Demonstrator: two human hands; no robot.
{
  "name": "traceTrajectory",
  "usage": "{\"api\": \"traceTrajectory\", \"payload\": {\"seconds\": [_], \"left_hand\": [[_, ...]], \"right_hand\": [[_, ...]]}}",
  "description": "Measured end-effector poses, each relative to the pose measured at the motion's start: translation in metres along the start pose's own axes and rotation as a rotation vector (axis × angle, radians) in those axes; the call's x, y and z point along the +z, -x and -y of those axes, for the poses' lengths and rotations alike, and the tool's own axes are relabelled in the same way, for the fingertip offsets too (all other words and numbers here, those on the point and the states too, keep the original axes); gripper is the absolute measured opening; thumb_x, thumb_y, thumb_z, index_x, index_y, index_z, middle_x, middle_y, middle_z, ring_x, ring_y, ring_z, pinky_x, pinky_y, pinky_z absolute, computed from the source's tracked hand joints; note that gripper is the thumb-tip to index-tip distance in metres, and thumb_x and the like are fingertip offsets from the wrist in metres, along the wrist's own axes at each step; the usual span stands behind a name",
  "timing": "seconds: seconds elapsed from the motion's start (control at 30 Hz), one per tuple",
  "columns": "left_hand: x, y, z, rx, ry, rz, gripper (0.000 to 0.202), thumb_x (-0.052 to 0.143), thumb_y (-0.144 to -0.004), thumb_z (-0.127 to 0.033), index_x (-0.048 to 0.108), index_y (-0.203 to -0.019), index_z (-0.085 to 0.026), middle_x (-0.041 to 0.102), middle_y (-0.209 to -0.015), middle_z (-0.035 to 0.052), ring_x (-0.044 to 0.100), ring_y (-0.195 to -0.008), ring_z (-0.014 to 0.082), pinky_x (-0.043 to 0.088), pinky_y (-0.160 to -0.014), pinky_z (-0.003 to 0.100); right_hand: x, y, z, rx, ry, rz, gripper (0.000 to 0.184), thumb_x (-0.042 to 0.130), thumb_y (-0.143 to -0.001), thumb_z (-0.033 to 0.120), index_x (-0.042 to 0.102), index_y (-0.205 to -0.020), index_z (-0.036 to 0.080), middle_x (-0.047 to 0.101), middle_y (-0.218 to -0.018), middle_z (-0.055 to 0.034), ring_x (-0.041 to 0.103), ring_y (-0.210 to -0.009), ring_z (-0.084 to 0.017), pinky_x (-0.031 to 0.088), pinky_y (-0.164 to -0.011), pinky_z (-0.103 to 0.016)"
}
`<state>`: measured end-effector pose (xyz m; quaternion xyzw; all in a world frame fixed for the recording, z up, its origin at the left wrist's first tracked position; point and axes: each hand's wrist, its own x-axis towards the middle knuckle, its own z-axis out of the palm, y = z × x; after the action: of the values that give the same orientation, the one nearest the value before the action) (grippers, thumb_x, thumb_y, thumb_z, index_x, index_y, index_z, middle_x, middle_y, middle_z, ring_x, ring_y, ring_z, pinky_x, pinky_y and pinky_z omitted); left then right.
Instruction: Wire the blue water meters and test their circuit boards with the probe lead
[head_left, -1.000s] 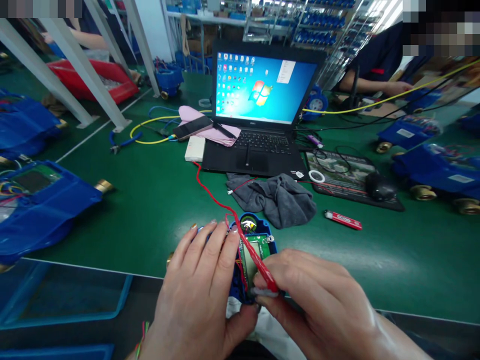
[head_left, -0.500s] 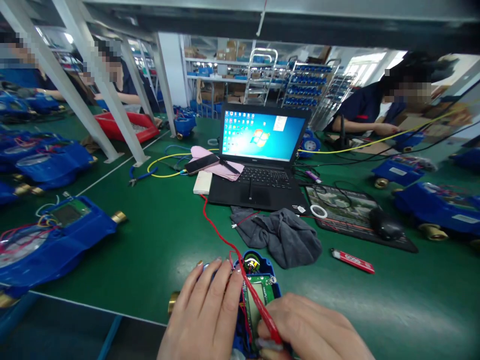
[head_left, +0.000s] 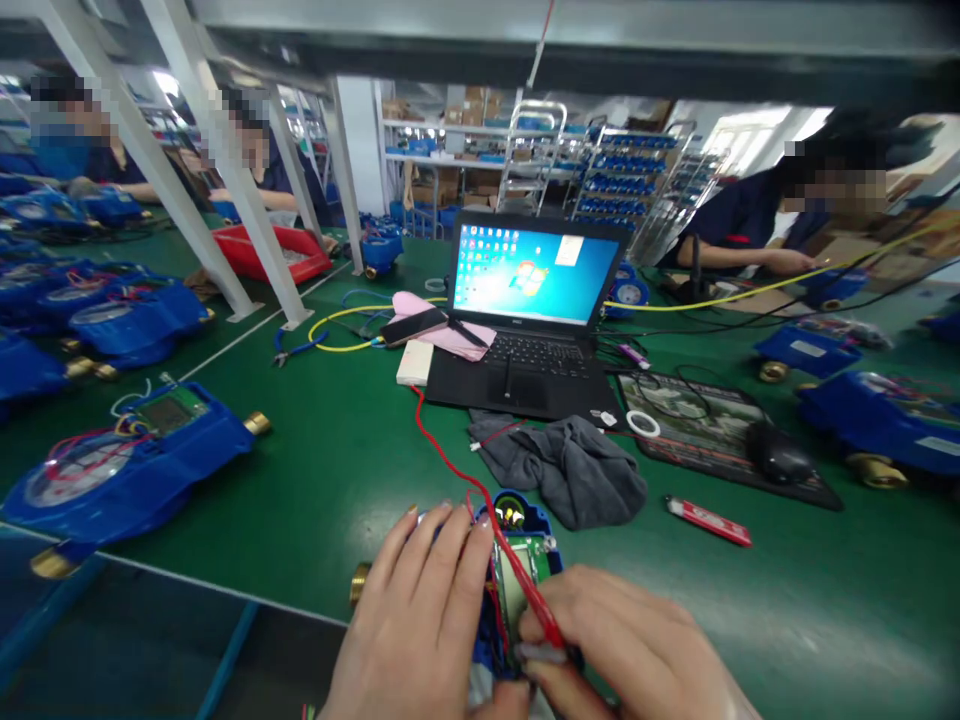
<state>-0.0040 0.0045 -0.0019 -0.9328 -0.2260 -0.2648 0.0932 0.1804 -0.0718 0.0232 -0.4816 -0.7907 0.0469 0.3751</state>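
A blue water meter (head_left: 555, 560) with a green circuit board and small display (head_left: 512, 590) sits at the near table edge, partly hidden by my hands. Across its left side lies my left hand (head_left: 424, 610), fingers stretched out, with its thumb near the bottom of the view. My right hand (head_left: 626, 630) is closed over the lower part of the board, pinching the end of a red cable (head_left: 525, 580). A greyish piece shows at the fingertips; its exact shape is unclear. The cable runs back to a small white box (head_left: 415, 363) beside the laptop.
Behind stands an open laptop (head_left: 525, 275), with a grey cloth (head_left: 581, 480) before it. To the right are a mouse (head_left: 780, 452) on a mat and a red-and-white cutter-like item (head_left: 709, 521). Another blue meter (head_left: 187, 450) lies left. Several people work at neighbouring places.
The view has shifted slightly, so the scene appears a little further right. My left thumb now shows near my right fingertips. Both hands stay at the meter.
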Motion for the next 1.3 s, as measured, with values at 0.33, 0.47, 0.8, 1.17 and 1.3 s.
{"api": "traceTrajectory", "payload": {"seconds": [0.33,0.47,0.8,1.17,1.3], "left_hand": [[-0.01,-0.008,-0.011,-0.12,0.197,0.134,0.066,0.055,-0.079,-0.045,0.045,-0.131,-0.004,0.048,-0.135,0.0164,0.042,-0.126,0.0317,0.026,-0.109,0.049],[-0.011,-0.007,-0.01,-0.111,0.194,0.144,0.066,0.054,-0.079,-0.044,0.044,-0.131,-0.004,0.048,-0.135,0.0163,0.041,-0.126,0.0318,0.026,-0.109,0.049],[-0.01,-0.01,-0.009,-0.085,0.192,0.153,0.065,0.052,-0.081,-0.043,0.043,-0.131,-0.003,0.047,-0.135,0.017,0.04,-0.126,0.0325,0.026,-0.109,0.049],[-0.012,-0.009,-0.008,-0.073,0.202,0.162,0.065,0.052,-0.082,-0.043,0.042,-0.132,-0.002,0.045,-0.136,0.0169,0.038,-0.128,0.0321,0.023,-0.111,0.047],[-0.012,-0.009,-0.009,-0.079,0.206,0.155,0.064,0.052,-0.082,-0.042,0.042,-0.131,-0.003,0.046,-0.136,0.017,0.038,-0.128,0.0318,0.023,-0.111,0.047]], "right_hand": [[-0.01,-0.001,0.009,0.241,-0.023,0.11,0.005,0.051,-0.089,0.018,0.056,-0.09,0.017,0.064,-0.08,-0.0042,0.062,-0.071,-0.016,0.048,-0.066,-0.025],[-0.012,-0.003,0.01,0.278,-0.054,0.11,0.005,0.049,-0.09,0.017,0.053,-0.088,0.018,0.062,-0.076,-0.0006,0.059,-0.066,-0.013,0.042,-0.059,-0.023],[-0.017,-0.006,0.01,0.289,-0.154,0.144,0.007,0.051,-0.089,0.013,0.055,-0.09,0.018,0.065,-0.081,-0.0015,0.062,-0.073,-0.014,0.044,-0.062,-0.022],[-0.017,-0.005,0.006,0.285,-0.2,0.161,0.007,0.05,-0.09,0.015,0.056,-0.093,0.018,0.064,-0.08,-0.0041,0.062,-0.072,-0.015,0.05,-0.068,-0.025],[-0.017,-0.004,0.007,0.288,-0.171,0.193,0.008,0.049,-0.091,0.015,0.056,-0.092,0.018,0.063,-0.077,-0.0037,0.062,-0.071,-0.015,0.051,-0.068,-0.025]]}}
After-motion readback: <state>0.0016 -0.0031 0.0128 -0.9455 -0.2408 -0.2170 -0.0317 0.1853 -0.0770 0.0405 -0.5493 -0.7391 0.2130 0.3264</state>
